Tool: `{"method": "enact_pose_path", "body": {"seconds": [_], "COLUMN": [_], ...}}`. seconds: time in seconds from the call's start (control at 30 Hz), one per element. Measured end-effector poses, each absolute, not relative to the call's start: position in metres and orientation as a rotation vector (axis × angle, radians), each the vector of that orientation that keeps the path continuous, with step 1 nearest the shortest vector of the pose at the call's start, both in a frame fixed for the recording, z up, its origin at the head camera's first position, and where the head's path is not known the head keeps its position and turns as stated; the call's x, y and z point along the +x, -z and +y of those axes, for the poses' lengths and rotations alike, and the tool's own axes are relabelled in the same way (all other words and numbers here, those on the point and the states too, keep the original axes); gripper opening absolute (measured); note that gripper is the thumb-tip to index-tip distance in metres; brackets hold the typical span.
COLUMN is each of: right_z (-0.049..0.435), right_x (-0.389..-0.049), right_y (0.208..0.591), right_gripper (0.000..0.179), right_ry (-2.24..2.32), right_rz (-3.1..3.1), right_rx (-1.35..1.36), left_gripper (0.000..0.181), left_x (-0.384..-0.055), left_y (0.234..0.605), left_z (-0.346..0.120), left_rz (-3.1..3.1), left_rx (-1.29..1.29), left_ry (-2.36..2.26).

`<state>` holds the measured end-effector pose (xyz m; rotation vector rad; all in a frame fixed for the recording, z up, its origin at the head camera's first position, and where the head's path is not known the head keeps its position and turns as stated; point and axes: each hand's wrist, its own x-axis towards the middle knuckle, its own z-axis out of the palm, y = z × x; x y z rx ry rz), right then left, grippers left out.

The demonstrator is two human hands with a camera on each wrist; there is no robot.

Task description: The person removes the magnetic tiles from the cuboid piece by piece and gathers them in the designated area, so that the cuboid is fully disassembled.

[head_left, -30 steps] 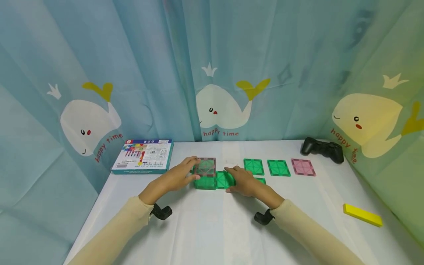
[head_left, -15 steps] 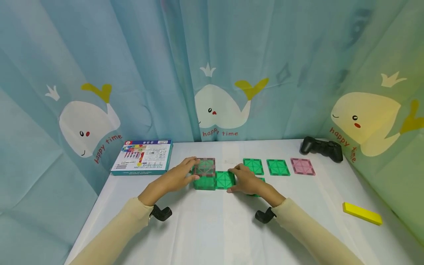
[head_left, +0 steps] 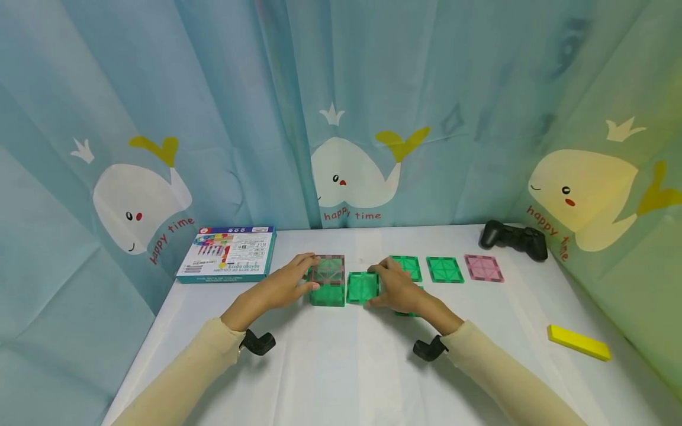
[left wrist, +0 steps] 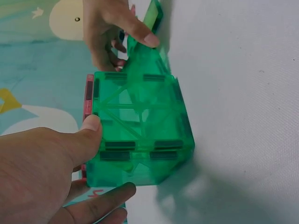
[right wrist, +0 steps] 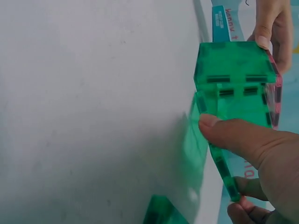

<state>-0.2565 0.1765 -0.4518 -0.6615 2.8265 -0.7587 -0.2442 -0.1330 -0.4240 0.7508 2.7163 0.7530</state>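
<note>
Left hand: thumb and fingers gripping translucent green-and-pink plastic box. Right hand: pinching tilted, translucent green square plastic tile beside box; contact unclear. Risk: sideways pressure could buckle box.

Cream cloth, here we go: just behind my left hand runs a plain, long left sleeve, and behind my right hand comes its match, the right sleeve. The cuffs stop at the wrists, soft and lightly creased. And there, below the left grip, a stubby, curved black left wrist unit! Below the right grip sits its twin, an equally dark right wrist unit, rounded and bent.
</note>
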Motion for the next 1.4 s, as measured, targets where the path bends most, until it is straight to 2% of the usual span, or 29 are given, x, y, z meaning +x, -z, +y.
{"method": "enact_pose_path", "body": {"seconds": [0.2,0.57,1.13,1.23,1.4], "right_z": [0.196,0.273,0.353,0.358,0.364], "right_x": [-0.254,-0.238,-0.21,-0.21,-0.208], "right_y": [0.443,0.426,0.441,0.444,0.452], "right_gripper": [0.078,0.083,0.081,0.078,0.063], "right_ry": [0.793,0.881,0.854,0.836,0.823], "right_rz": [2.857,2.793,2.797,2.771,2.778], "right_rx": [-0.619,-0.629,-0.534,-0.534,-0.534], "left_gripper": [0.066,0.066,0.066,0.066,0.066], "left_x": [-0.244,-0.245,-0.243,-0.242,-0.242], "left_y": [0.424,0.427,0.427,0.426,0.425], "left_z": [-0.134,-0.136,-0.137,-0.137,-0.135], "left_rz": [2.714,2.714,2.706,2.699,2.703], "left_rx": [0.764,0.77,0.758,0.755,0.767], "left_ry": [-0.761,-0.776,-0.78,-0.781,-0.775]}}
